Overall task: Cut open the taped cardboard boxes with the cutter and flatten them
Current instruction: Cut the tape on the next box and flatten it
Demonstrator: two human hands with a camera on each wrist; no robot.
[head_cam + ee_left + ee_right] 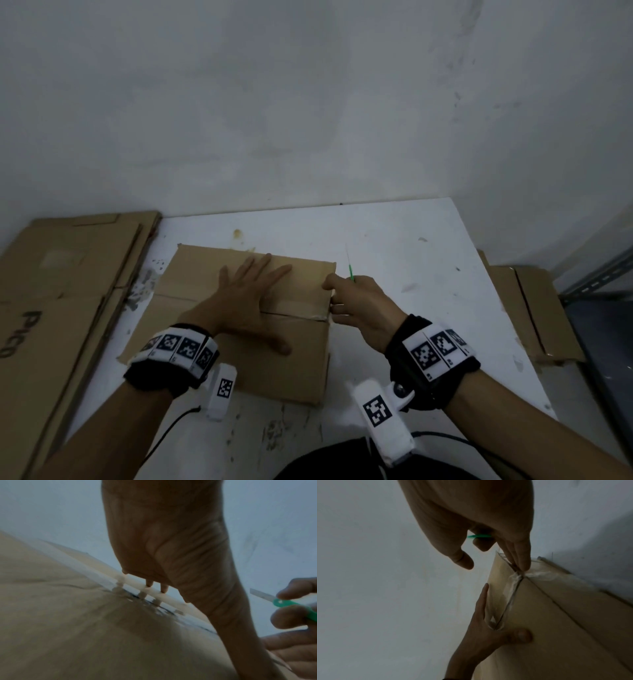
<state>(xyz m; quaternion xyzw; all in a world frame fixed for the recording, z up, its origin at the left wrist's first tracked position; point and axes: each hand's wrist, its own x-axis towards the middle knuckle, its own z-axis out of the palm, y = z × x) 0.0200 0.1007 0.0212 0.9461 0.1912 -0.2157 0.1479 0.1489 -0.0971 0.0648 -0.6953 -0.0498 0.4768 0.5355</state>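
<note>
Left hand (253, 301) lies flat, fingers spread, on the cardboard box (287, 363) at frame centre. Right hand (363, 308) grips the green cutter (350, 272) at the box's right edge.

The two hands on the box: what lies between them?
In the head view, bare cardboard and the taped seam of the box lie between the left hand and right hand.

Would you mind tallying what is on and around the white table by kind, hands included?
Taped cardboard box under the hands: 1
Flattened cardboard stacks beside the table, left and right: 2
Green cutter: 1
Hands, left hand pressing flat on the box and right hand holding the cutter: 2
White table: 1
Total: 7
</note>
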